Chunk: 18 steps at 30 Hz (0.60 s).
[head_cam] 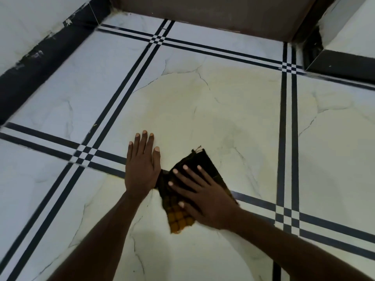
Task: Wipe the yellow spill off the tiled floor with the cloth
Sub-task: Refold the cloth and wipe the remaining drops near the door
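Observation:
A thin yellowish smear (213,102) spreads over the white marble-look tiled floor (101,82), from the middle tile into the tile on the right. A dark cloth (205,161) with an orange-checked end lies flat on the floor at the smear's near edge. My right hand (203,196) presses flat on the cloth, fingers spread. Touching the cloth's left edge, my left hand (142,165) rests flat on the bare tile with its fingers straight and together, holding nothing.
Black double lines (129,82) cross the floor in a grid. A black skirting (40,63) and white wall close the left side. A brown panel (213,11) stands at the back, and a white block with a black base (345,47) at the back right.

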{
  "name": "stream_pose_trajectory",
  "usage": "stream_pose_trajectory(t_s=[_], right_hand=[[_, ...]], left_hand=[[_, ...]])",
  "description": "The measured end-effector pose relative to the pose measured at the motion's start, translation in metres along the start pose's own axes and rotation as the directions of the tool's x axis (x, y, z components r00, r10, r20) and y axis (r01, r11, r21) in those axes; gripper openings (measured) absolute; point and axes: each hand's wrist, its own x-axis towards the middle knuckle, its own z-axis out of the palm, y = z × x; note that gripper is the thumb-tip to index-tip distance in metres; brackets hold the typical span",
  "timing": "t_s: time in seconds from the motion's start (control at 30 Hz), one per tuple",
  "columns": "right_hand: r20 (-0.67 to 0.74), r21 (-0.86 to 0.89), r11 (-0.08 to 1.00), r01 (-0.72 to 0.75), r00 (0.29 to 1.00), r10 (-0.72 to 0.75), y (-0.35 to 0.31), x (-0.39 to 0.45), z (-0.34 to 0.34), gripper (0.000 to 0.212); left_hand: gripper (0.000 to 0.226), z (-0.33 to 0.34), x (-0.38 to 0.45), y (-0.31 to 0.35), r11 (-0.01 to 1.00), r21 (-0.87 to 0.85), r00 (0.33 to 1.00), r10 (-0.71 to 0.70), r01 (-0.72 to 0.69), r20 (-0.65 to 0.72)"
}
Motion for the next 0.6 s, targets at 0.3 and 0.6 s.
stream_pose_trajectory(t_s=[0.3, 0.6], right_hand=[[-0.13, 0.259, 0.938, -0.23, 0.954, 0.27, 0.066, 0.004, -0.012, 0.054], [-0.176, 0.808, 0.457, -0.373, 0.587, 0.79, 0.064, -0.008, -0.061, 0.028]], left_hand=[[0.064, -0.002, -0.015, 0.034, 0.999, -0.01, 0.999, 0.045, -0.045, 0.012], [0.025, -0.008, -0.008, 0.124, 0.96, -0.262, 0.967, -0.029, 0.097, 0.253]])
